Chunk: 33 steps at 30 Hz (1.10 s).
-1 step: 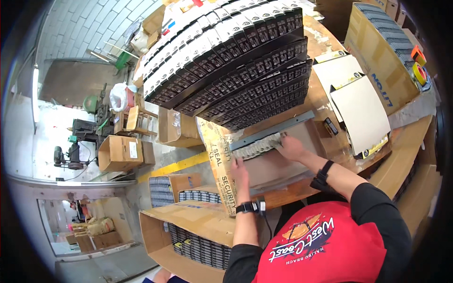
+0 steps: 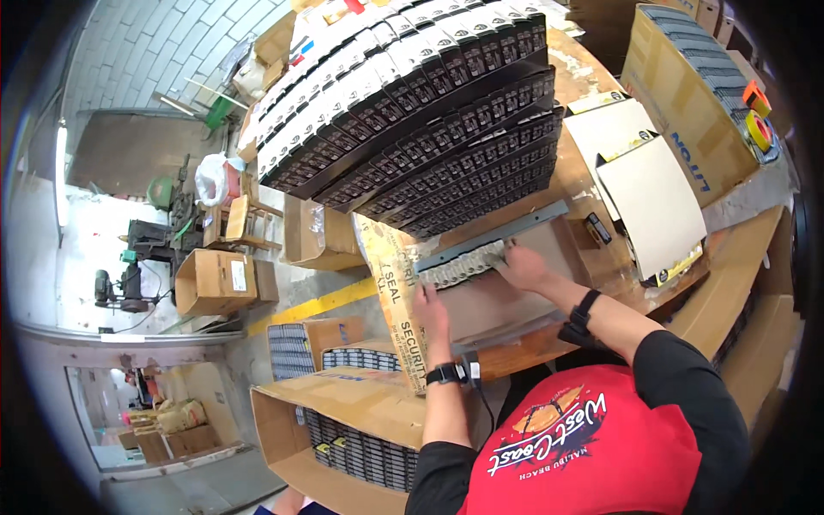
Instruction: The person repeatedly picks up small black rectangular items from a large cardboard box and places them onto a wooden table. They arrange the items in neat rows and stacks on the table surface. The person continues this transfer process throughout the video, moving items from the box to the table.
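Observation:
A row of small silvery-white pieces (image 2: 466, 265), pressed side by side, lies between my two hands. My left hand (image 2: 431, 312) closes on the row's left end, and my right hand (image 2: 520, 266) grips its right end from above. What exactly the pieces are is too small to make out. Just behind the row runs a grey metal bar (image 2: 532, 220). Both row and bar are at the shallow brown cardboard tray (image 2: 481, 311) on the wooden table in front of me. Dark bands circle both my wrists.
Tall layers of black-and-white small boxes (image 2: 412, 112) rise behind the tray. To the right lie flat white cartons (image 2: 652, 206), a small black box (image 2: 598, 229) and a large carton (image 2: 678, 112) topped with tape rolls (image 2: 759, 129). An open carton of packs (image 2: 343, 395) stands lower left.

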Each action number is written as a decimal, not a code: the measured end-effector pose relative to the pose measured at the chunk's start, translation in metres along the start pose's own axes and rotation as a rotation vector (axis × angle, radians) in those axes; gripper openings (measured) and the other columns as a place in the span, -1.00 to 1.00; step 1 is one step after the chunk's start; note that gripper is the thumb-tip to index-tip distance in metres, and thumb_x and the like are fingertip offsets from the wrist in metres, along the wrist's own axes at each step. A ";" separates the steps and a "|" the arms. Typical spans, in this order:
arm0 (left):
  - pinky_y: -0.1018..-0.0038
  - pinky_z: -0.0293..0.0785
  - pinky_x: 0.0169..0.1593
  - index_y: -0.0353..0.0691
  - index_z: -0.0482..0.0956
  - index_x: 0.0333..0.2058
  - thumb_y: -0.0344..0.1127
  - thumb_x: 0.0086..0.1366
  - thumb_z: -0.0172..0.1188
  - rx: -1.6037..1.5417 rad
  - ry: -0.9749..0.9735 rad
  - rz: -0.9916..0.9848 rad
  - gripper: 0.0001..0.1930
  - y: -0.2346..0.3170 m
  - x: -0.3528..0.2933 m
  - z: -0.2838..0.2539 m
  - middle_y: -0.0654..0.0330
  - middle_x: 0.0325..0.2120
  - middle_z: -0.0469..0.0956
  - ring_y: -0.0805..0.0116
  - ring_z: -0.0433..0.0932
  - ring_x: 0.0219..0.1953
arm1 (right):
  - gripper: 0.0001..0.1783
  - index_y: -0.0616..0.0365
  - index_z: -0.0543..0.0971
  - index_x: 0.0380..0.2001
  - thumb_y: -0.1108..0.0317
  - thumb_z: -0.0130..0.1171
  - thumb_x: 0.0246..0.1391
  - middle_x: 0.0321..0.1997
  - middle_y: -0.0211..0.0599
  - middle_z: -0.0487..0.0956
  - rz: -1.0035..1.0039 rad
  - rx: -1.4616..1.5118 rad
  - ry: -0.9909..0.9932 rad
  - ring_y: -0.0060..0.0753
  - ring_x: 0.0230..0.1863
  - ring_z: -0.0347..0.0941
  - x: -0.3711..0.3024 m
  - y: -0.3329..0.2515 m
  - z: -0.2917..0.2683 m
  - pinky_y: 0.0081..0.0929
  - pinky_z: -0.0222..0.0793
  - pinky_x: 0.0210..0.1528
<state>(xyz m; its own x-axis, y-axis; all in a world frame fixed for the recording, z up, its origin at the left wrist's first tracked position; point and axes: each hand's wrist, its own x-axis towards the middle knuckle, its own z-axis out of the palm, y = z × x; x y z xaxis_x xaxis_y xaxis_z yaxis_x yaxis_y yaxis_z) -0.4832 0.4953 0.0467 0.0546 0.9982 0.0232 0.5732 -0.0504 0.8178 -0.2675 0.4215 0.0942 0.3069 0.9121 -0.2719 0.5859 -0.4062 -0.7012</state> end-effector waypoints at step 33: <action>0.26 0.19 0.11 -0.40 0.28 0.02 -0.03 0.21 0.04 0.104 0.134 0.153 -0.43 0.070 0.010 -0.038 -0.15 -0.05 0.36 -0.03 0.33 0.02 | -0.69 0.38 0.46 -0.22 0.51 -0.05 -0.09 -0.29 0.08 0.53 0.098 0.360 0.307 -0.05 -0.21 0.46 0.005 0.063 0.016 -0.24 0.35 -0.20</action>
<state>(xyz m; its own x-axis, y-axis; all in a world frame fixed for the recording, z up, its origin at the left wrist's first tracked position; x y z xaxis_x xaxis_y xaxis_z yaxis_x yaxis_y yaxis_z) -0.4741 0.5028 0.1258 0.0429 0.9735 0.2244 0.6483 -0.1980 0.7352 -0.2408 0.4012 0.0377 0.5865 0.7900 -0.1787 0.2633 -0.3946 -0.8803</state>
